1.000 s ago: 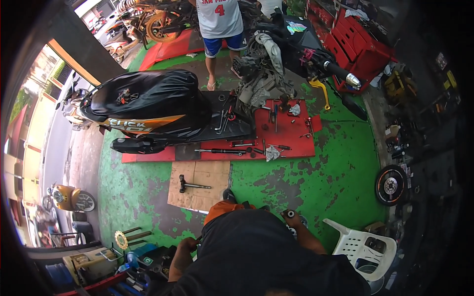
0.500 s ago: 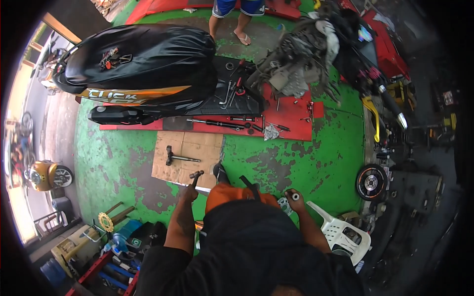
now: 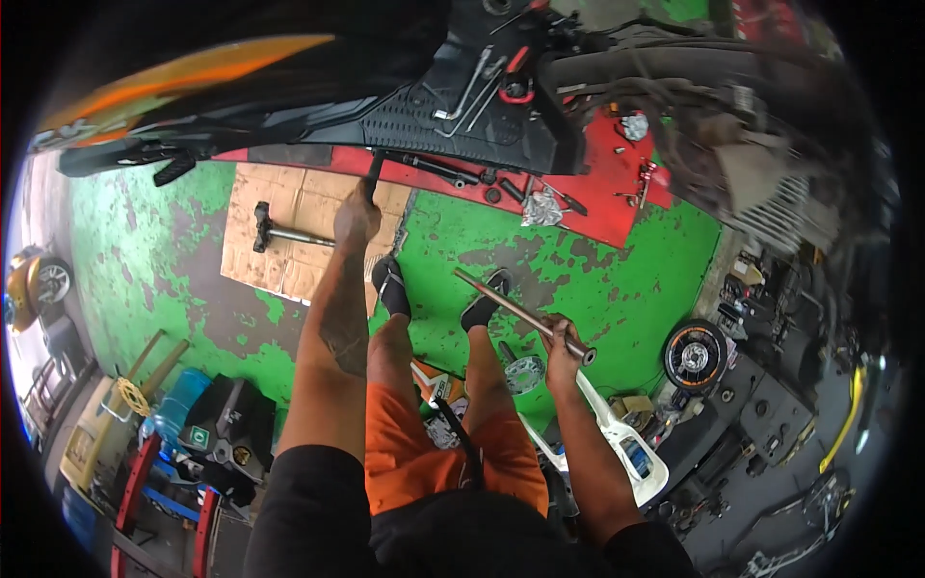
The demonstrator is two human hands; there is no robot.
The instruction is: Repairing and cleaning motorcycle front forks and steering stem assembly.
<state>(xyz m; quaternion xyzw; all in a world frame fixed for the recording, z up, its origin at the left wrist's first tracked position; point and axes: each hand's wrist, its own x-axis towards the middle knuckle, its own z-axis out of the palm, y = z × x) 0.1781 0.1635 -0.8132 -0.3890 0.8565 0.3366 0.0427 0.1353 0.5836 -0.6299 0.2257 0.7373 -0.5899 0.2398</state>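
My left hand (image 3: 357,220) is closed round a dark handled tool (image 3: 373,168), raised over the cardboard sheet (image 3: 308,188) near the scooter's footboard (image 3: 405,125); the tool's far end is hard to make out against the scooter. My right hand (image 3: 562,349) grips a long, hollow metal rod (image 3: 506,301), held slanting above the green floor (image 3: 597,289) beside my legs. On the cardboard lies a steering stem (image 3: 294,235) with a dark crosspiece. Wrenches (image 3: 462,91) lie on the footboard. A red mat (image 3: 612,217) under the scooter carries small parts and crumpled foil.
A white plastic chair (image 3: 646,477) is by my right arm, with a wheel (image 3: 694,354) and piled parts beyond. At the lower left are a blue water jug (image 3: 188,390), a red rack (image 3: 130,501) and black cases. The scooter's stripped front (image 3: 761,193) juts at upper right.
My view has moved closer to the scooter and tilted down to my legs. Both hands have risen forward, the left with its tool, the right with the rod. The other person has left view.
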